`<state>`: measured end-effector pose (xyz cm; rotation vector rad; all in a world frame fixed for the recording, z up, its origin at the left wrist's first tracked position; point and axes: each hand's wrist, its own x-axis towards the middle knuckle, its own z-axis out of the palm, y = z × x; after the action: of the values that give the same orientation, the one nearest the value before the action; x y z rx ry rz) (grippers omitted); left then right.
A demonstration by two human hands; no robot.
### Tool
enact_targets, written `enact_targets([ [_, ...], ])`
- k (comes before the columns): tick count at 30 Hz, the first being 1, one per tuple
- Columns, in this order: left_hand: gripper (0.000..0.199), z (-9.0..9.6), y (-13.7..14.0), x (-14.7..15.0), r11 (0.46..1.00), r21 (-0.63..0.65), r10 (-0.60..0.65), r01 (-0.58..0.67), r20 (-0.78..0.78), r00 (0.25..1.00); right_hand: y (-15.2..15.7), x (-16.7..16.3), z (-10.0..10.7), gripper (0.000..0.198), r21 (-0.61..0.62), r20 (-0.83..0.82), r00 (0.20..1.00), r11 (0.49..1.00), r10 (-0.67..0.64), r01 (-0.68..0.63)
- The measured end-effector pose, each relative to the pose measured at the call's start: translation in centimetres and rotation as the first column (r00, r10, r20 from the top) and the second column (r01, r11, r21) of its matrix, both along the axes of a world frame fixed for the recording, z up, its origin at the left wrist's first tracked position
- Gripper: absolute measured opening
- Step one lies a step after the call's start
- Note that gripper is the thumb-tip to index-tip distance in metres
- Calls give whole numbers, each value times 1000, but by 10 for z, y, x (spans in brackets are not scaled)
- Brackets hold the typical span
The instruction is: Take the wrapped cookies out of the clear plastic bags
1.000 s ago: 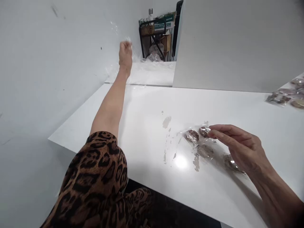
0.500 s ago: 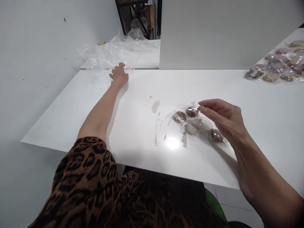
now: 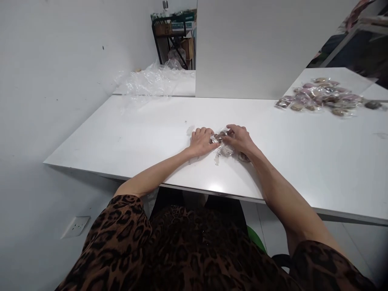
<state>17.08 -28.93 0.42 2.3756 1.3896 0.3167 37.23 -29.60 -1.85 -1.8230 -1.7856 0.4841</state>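
Small round brown items in clear plastic wrappers (image 3: 226, 151) lie together on the white table (image 3: 145, 133). My left hand (image 3: 200, 142) rests at their left side, thumb and forefinger around the edge of one wrapped brown item (image 3: 216, 138). From the right, my right hand (image 3: 241, 139) curls its thumb and fingers over the same small group, closed on a wrapped brown item. Another wrapped item (image 3: 244, 157) lies under my right wrist, partly hidden. What the packets contain is too small to make out.
Many similar wrapped packets (image 3: 327, 97) are piled at the back right. Crumpled clear plastic film (image 3: 151, 81) lies at the back left. An upright white panel (image 3: 239, 48) stands along the back edge. Behind it at left is a black shelf rack (image 3: 169, 38).
My left hand has come from the plastic film at the back left to the wrapped items. My right hand has closed in around them. The view has shifted.
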Motion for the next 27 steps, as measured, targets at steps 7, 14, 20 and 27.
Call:
enact_targets([
  [7,35,-10,-4,2,984,-180,63,5,370,927,-6,2,14,34,-183,-356,928,982,-106,42],
  [14,24,-19,6,-4,994,-82,-29,74,447,894,-11,-7,14,42,-129,-417,908,991,-39,-16],
  [20,33,-32,23,-11,924,-201,-99,324,696,712,-22,-13,13,57,-31,-704,686,957,184,-289],
  [27,31,-36,28,-10,945,-270,118,185,808,577,-69,25,22,63,69,-372,927,994,-50,81],
])
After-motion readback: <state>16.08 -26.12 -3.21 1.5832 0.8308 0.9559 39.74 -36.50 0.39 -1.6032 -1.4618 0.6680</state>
